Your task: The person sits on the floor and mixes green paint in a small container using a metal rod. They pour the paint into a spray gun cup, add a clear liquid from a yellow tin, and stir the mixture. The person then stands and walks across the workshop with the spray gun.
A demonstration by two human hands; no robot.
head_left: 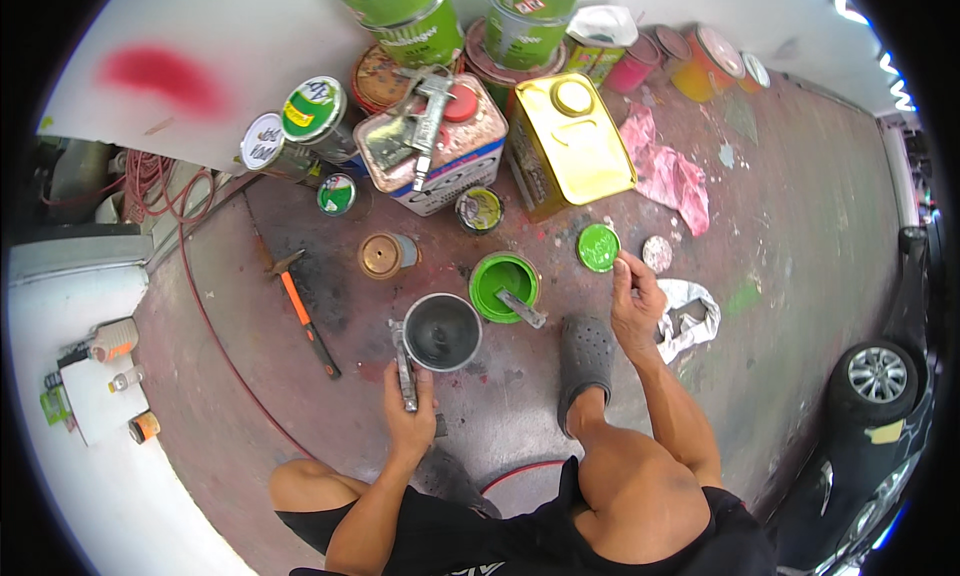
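green lid (598,248) — in right hand (637,301), grey cup (441,306) — in left hand (408,414)

My left hand (411,406) is gripping a spray gun (405,364) by its handle, its open cup (443,332) showing a dark inside. My right hand (638,304) is pinching the edge of a round green lid (597,247). Between them, a flat stick (521,308) is leaning in an open paint can (476,294). A claw hammer (307,318) is lying left; a gold rectangular tin (580,151) is standing farther off.
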